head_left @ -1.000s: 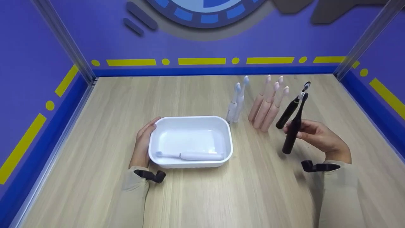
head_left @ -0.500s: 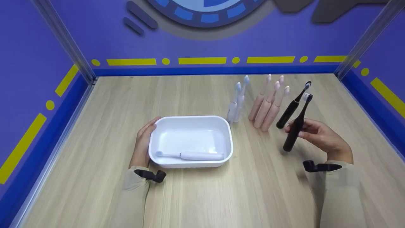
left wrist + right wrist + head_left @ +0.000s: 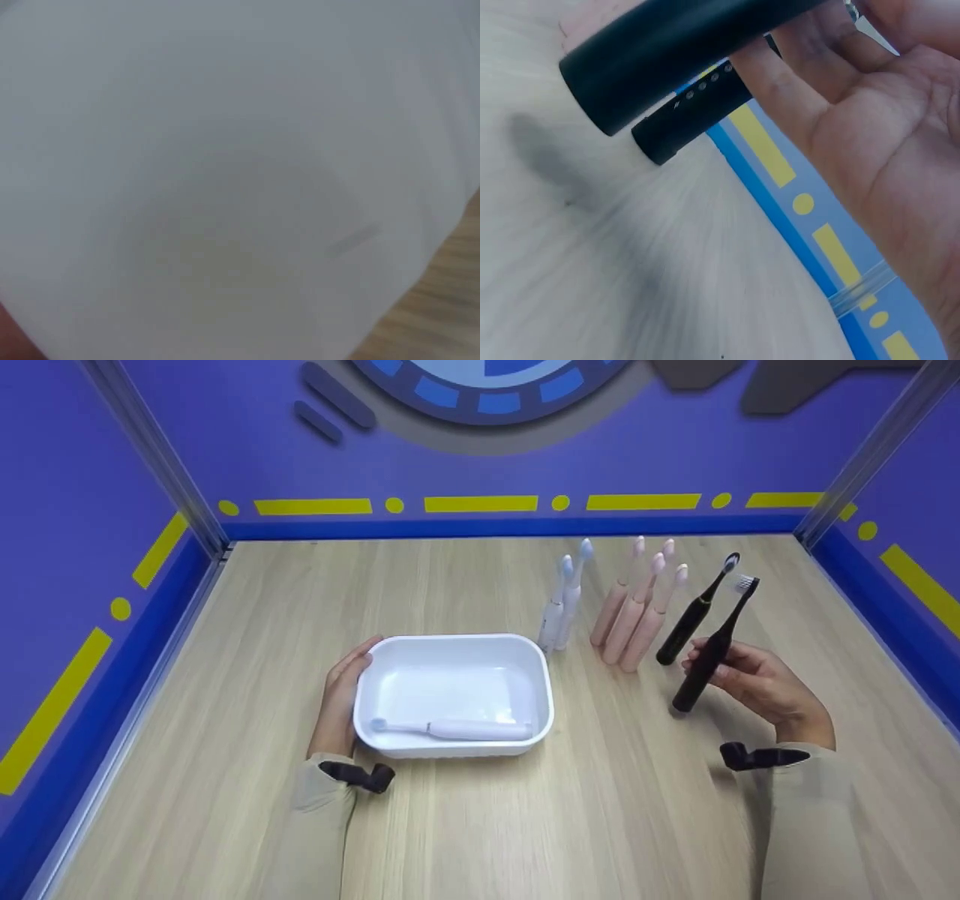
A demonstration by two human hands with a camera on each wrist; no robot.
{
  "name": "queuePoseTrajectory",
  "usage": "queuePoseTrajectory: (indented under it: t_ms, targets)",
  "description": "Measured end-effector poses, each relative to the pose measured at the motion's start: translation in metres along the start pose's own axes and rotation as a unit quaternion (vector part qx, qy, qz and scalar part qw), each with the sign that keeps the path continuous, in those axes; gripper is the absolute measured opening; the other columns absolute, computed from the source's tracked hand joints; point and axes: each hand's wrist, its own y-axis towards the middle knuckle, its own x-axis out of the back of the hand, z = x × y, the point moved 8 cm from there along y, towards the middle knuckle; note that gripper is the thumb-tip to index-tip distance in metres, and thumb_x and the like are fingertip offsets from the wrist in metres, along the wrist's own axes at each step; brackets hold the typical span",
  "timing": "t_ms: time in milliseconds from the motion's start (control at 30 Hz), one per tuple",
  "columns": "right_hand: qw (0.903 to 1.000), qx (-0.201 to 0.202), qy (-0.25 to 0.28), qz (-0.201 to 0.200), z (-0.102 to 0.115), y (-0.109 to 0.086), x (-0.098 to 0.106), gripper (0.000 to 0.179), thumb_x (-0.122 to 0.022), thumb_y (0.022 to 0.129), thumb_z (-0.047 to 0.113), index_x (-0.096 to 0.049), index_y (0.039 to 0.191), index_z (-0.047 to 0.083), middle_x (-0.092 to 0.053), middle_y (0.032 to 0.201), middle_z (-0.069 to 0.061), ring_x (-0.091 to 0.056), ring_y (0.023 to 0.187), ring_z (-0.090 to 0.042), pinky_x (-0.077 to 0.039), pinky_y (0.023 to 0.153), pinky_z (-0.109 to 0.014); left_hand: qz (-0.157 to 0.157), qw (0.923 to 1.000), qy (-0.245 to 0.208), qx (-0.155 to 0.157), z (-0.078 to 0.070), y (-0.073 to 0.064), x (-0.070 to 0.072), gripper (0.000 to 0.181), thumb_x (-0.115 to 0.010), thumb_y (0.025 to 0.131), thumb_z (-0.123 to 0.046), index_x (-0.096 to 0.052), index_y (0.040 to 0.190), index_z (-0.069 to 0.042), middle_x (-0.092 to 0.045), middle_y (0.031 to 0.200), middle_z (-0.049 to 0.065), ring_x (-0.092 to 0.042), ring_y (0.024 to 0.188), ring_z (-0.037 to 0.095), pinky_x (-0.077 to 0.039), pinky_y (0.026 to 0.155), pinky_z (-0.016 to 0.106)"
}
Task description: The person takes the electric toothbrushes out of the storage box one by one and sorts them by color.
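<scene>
My right hand (image 3: 772, 690) pinches a black electric toothbrush (image 3: 705, 667) by its handle, head up and leaning right. In the right wrist view the handle's base (image 3: 600, 90) hangs over the table with a shadow below. Just behind it stands a second black electric toothbrush (image 3: 684, 631). My left hand (image 3: 341, 697) holds the left side of a white plastic tub (image 3: 442, 682), thumb at the rim. A white electric toothbrush (image 3: 480, 730) lies along the tub's near side. The tub's blurred white wall (image 3: 225, 150) fills most of the left wrist view.
Several pink electric toothbrushes (image 3: 626, 622) stand grouped left of the black ones. Two white electric toothbrushes (image 3: 551, 622) stand by the tub's far right corner. Blue panels (image 3: 480, 472) enclose the wooden table (image 3: 450, 825) at the back and sides.
The held black toothbrush has tilted further right at its head, and its base has risen slightly in view. My left hand and the tub have stayed in place.
</scene>
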Motion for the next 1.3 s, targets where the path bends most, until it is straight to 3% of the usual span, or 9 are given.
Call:
queuePoseTrajectory:
  t_ms: [100, 333, 567, 700, 933, 1300]
  targets:
    - [0.9997, -0.009, 0.011, -0.022, -0.003, -0.003, 0.006, 0.045, -0.029, 0.094, -0.020, -0.045, 0.135, -0.010, -0.061, 0.127, -0.015, -0.059, 0.120, -0.023, -0.046, 0.104, -0.029, -0.002, 1.0000, 0.001, 0.000, 0.000, 0.000, 0.000, 0.040, -0.040, 0.101, -0.018, -0.051, 0.139, -0.011, -0.045, 0.148, 0.001, -0.043, 0.135, 0.015, -0.035, 0.113, 0.030]
    - [0.9950, 0.031, 0.079, -0.053, -0.001, -0.006, 0.015, 0.046, -0.024, 0.093, -0.022, -0.039, 0.136, -0.015, -0.059, 0.126, -0.018, -0.057, 0.122, -0.028, -0.046, 0.105, -0.034, -0.003, 0.9999, 0.011, 0.002, -0.001, -0.001, 0.000, 0.041, -0.039, 0.102, -0.019, -0.050, 0.140, -0.013, -0.043, 0.150, 0.000, -0.042, 0.137, 0.015, -0.035, 0.113, 0.029]
    - [0.9893, 0.047, 0.077, -0.114, -0.003, -0.009, 0.028, 0.046, -0.027, 0.093, -0.022, -0.048, 0.132, -0.009, -0.062, 0.123, -0.014, -0.061, 0.117, -0.026, -0.049, 0.101, -0.034, 0.003, 1.0000, 0.000, 0.006, 0.001, -0.001, -0.001, 0.041, -0.039, 0.101, -0.019, -0.050, 0.140, -0.013, -0.044, 0.149, 0.001, -0.043, 0.135, 0.017, -0.035, 0.113, 0.030]
    - [0.9848, 0.064, 0.095, -0.131, -0.004, -0.010, 0.031, 0.044, -0.027, 0.093, -0.023, -0.045, 0.132, -0.014, -0.061, 0.123, -0.017, -0.060, 0.117, -0.028, -0.050, 0.100, -0.035, 0.003, 1.0000, -0.003, 0.002, 0.001, -0.001, -0.001, 0.041, -0.040, 0.101, -0.018, -0.050, 0.140, -0.012, -0.046, 0.147, 0.002, -0.044, 0.134, 0.018, -0.036, 0.113, 0.031]
    - [0.9776, 0.057, 0.062, -0.193, -0.005, -0.012, 0.038, 0.042, -0.033, 0.093, -0.021, -0.046, 0.131, -0.013, -0.063, 0.120, -0.015, -0.062, 0.115, -0.024, -0.052, 0.096, -0.031, 0.003, 1.0000, 0.005, 0.001, 0.000, -0.002, 0.000, 0.040, -0.039, 0.101, -0.019, -0.051, 0.139, -0.013, -0.047, 0.146, 0.003, -0.046, 0.133, 0.017, -0.037, 0.112, 0.031]
    - [0.9746, 0.065, 0.042, -0.210, -0.007, -0.007, 0.042, 0.042, -0.036, 0.093, -0.020, -0.052, 0.130, -0.007, -0.062, 0.123, -0.013, -0.061, 0.117, -0.021, -0.051, 0.098, -0.028, 0.004, 1.0000, 0.005, -0.001, -0.001, -0.002, 0.000, 0.040, -0.039, 0.101, -0.018, -0.051, 0.139, -0.012, -0.047, 0.146, 0.002, -0.046, 0.132, 0.017, -0.037, 0.112, 0.030]
